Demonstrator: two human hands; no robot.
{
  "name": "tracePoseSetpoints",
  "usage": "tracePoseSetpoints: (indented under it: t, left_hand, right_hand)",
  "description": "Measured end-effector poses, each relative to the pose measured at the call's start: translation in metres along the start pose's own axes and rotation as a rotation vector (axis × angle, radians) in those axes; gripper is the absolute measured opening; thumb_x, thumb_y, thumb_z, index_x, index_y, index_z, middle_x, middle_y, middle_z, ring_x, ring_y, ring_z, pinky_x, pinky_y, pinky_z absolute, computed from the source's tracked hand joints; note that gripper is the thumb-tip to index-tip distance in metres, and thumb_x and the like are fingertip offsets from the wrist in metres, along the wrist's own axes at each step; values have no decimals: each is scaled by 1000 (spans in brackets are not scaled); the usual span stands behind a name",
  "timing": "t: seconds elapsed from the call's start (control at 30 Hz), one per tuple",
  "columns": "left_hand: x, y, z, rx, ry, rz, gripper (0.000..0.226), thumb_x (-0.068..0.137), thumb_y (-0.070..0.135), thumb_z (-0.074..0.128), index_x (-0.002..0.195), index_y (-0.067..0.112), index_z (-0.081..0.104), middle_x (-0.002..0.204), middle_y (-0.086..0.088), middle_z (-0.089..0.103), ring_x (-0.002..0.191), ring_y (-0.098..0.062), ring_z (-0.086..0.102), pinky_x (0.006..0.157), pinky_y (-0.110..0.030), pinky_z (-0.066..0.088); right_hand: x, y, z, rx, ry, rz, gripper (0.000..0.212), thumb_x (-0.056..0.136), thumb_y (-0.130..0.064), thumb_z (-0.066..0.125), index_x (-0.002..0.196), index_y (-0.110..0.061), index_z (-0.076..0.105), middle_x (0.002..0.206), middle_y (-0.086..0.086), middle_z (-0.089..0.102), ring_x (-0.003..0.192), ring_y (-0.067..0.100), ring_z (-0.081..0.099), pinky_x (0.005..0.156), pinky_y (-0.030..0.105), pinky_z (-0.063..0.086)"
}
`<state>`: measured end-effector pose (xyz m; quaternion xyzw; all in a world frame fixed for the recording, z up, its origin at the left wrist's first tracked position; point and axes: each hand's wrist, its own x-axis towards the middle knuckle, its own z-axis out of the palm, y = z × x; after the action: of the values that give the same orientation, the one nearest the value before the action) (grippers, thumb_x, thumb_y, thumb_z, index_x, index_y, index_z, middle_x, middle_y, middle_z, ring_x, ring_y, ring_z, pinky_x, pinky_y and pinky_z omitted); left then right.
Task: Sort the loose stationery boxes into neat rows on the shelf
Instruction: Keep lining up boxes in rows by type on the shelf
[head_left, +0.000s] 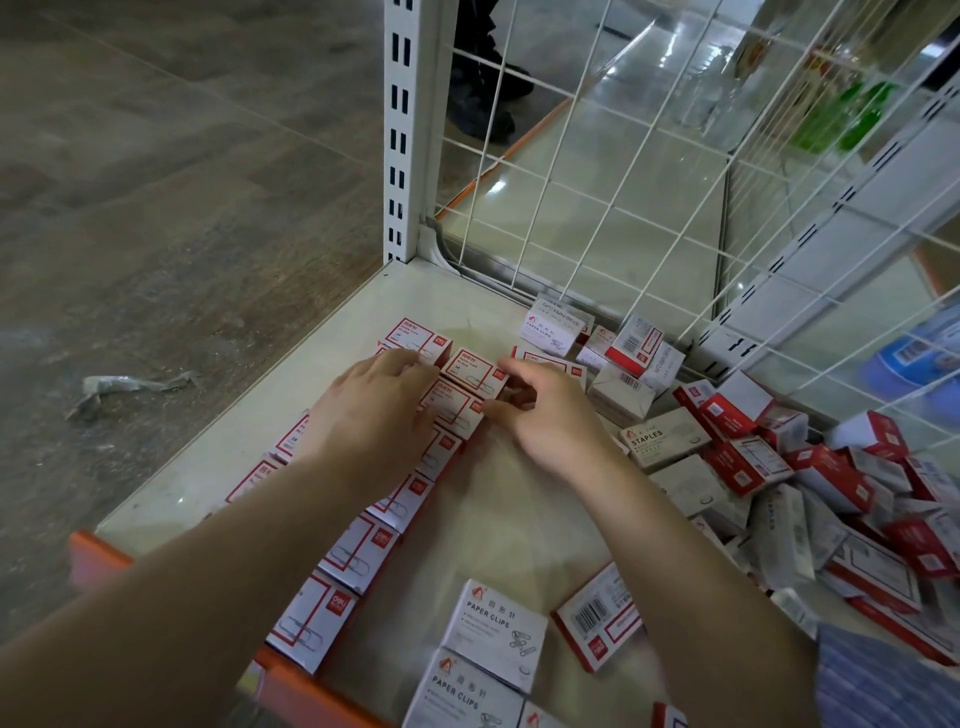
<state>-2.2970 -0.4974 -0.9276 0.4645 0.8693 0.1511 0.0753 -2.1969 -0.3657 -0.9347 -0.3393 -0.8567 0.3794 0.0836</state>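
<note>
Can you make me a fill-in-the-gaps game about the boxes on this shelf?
1. The tidy rows of boxes are on the ______ side of the shelf.
2. The messy pile lies on the ______ side.
3. The grey box beside the right hand says ______.
4. The shelf's front edge is coloured ______.
The left hand rests on the rows.

Missing words: left; right; STAPLES; orange

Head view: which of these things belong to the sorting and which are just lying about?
Job:
- red-bordered white paper-clip boxes in rows
- jumbled red and white box pile
- plain white "PAPER CLIPS" boxes
- white metal shelf

Lying about:
- crumpled clear wrapper on floor
- green bottles behind wire mesh
</note>
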Motion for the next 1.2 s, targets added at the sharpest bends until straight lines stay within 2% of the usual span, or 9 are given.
tracePoseSetpoints:
  t: [0.07,0.27,0.4,0.5,0.6,0.73,0.97,1.1,1.2]
  left_hand:
    - [-4,1,0,1,1,5,44,96,32,43,140,27,38,146,9,34,133,-15,32,106,-26,27]
    - [-14,4,-2,22,-17,12,45,95,30,42,140,29,37,143,9,34,133,-14,29,108,-27,22]
    - [-19,7,-8,12,-18,-28,43,97,30,41,139,28,37,141,8,37,132,-15,30,109,-30,23]
    - [-23,7,-13,12,-35,-42,42,97,30,40,139,28,37,142,6,37,132,-16,30,107,-30,25]
    - [-31,6,-17,22,-70,-43,43,98,30,40,140,27,37,144,6,36,132,-16,30,108,-30,25]
    - [-37,1,-18,38,-94,-52,45,97,28,41,142,26,35,146,6,34,135,-16,29,110,-30,25]
    - [-29,-9,-21,-35,-66,-171,46,97,27,41,142,22,34,148,5,31,133,-17,33,108,-33,30]
    - [-23,-13,-18,-44,-64,-214,50,97,28,39,145,22,26,153,2,23,137,-20,29,109,-36,30]
    - [-18,-15,-16,-50,-47,-224,49,97,28,39,145,22,28,148,0,31,133,-21,34,107,-36,34]
  right_hand:
    - [0,0,2,-10,15,-17,45,82,-18,69,125,-19,57,117,0,59,101,15,57,94,32,45]
    - [-9,-1,4,-31,78,-21,51,81,-18,69,130,-19,53,119,3,56,103,17,55,95,35,45]
    - [-18,-3,-2,-64,105,-37,44,85,-14,64,128,-18,54,113,1,57,88,9,47,83,24,42]
    - [-28,-7,-5,-113,81,-23,43,88,-19,62,130,-18,52,107,-5,54,93,10,51,79,21,38]
    - [-37,-12,-6,-156,61,18,45,88,-21,62,131,-19,50,113,-1,58,102,15,55,82,22,40]
    - [-51,-17,-3,-188,15,24,46,89,-24,60,132,-20,48,115,-2,58,102,13,54,83,22,40]
    - [-58,-16,12,5,34,8,41,89,-24,59,130,-24,51,90,-10,57,85,5,54,80,21,46]
    - [-56,-18,22,66,42,-27,43,90,-25,59,131,-22,50,94,-9,58,85,3,54,79,18,45]
    - [-51,-18,26,52,50,-18,43,89,-27,60,131,-23,50,101,-7,57,87,4,53,81,20,45]
